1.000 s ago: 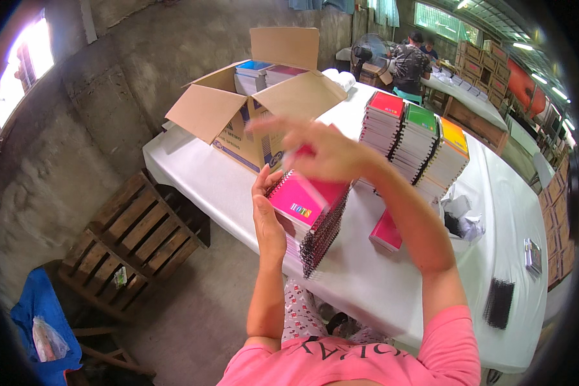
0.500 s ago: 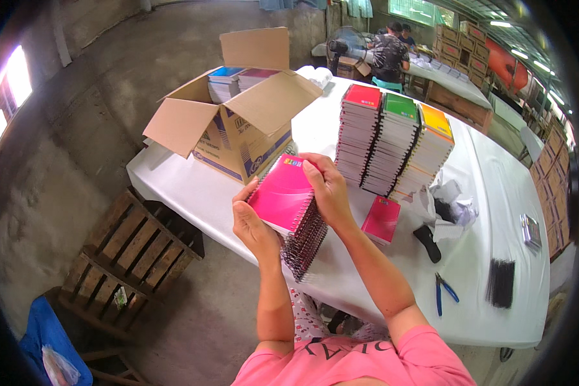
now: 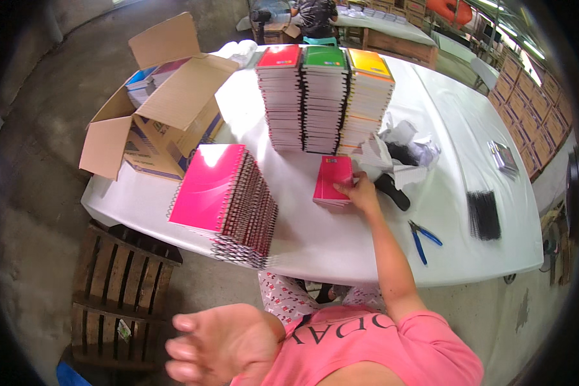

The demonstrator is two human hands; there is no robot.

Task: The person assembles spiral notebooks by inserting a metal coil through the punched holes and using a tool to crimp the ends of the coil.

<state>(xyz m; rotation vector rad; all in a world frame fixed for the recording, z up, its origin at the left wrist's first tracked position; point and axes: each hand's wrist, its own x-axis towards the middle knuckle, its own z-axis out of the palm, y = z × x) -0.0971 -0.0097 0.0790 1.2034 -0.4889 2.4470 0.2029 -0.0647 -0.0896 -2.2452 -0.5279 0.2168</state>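
Note:
My right hand point(image 3: 359, 192) is closed on the right edge of a small pile of pink notebooks point(image 3: 331, 177), its thumb lying over the top cover. Close to my body, my left hand point(image 3: 225, 344) is raised off the table, palm up, with loosely curled fingers apart and nothing in them. A tall stack of pink spiral notebooks point(image 3: 209, 186) stands at the front left of the table, with dark wire coils showing along its right side. Neither hand touches that stack.
Behind stand red point(image 3: 280, 96), green point(image 3: 321, 100) and yellow point(image 3: 367, 96) notebook stacks. An open carton point(image 3: 167, 145) holds notebooks at left. To the right lie crumpled plastic point(image 3: 418, 151), a black object point(image 3: 392, 192), blue-handled pliers point(image 3: 421, 239) and black binding wires point(image 3: 484, 215).
Both hands have let go of the tall pink stack. My left hand has drawn back toward my body, and my right has moved to the small pink pile. The view has shifted rightward.

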